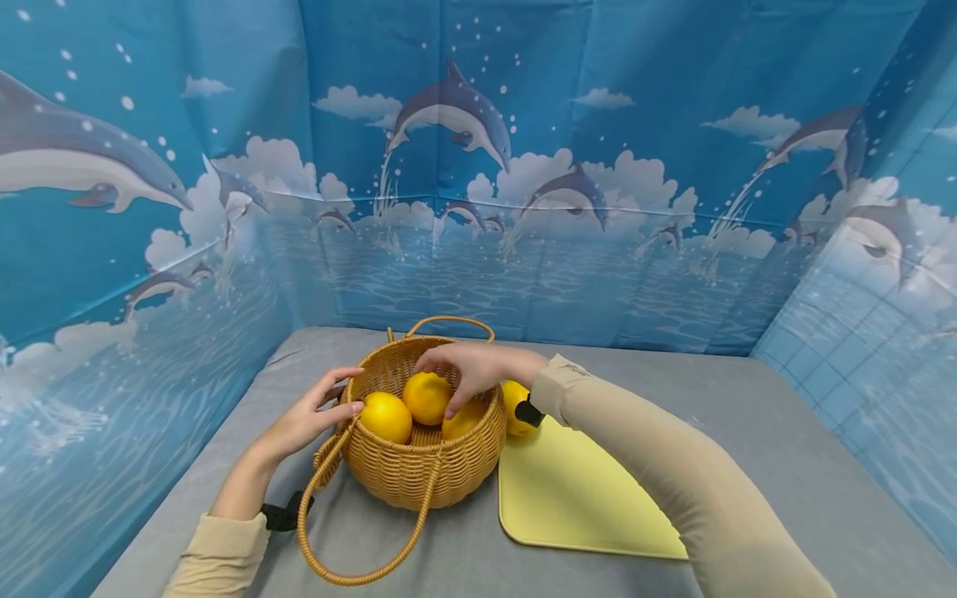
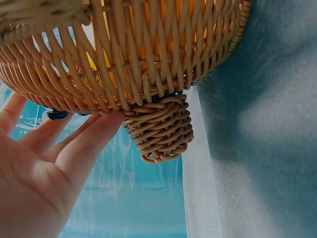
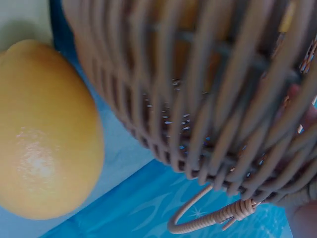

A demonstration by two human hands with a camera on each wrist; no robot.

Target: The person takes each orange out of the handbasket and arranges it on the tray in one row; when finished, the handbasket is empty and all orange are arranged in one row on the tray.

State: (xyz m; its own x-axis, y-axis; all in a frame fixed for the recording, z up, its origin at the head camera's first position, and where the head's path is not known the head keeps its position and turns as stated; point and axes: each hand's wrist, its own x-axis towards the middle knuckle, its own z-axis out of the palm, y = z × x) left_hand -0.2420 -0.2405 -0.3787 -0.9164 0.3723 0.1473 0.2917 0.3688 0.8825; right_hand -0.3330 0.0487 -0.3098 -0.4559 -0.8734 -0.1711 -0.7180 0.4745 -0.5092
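Note:
A round wicker basket (image 1: pixel 419 482) holds three yellow lemons. My right hand (image 1: pixel 474 368) reaches in over the rim from the right. Its thumb and fingers curl round the middle lemon (image 1: pixel 426 400), which sits higher than the other two. The left lemon (image 1: pixel 386 418) lies near the left rim, and the right lemon (image 1: pixel 463 420) is partly covered by my right hand. With fairly straight fingers, my left hand (image 1: pixel 302 423) rests against the basket's left rim. In the left wrist view its fingertips touch the wickerwork (image 2: pixel 148 54) beside a woven tab (image 2: pixel 161 131).
Another lemon (image 1: pixel 516 407) lies outside the basket on its right, close by a yellow mat (image 1: pixel 591 498) under my right forearm. One handle (image 1: pixel 359 579) flops toward me; the other handle (image 1: pixel 452 319) stands at the back. Dolphin-print curtains (image 1: pixel 478 274) enclose the grey tabletop (image 1: pixel 673 390).

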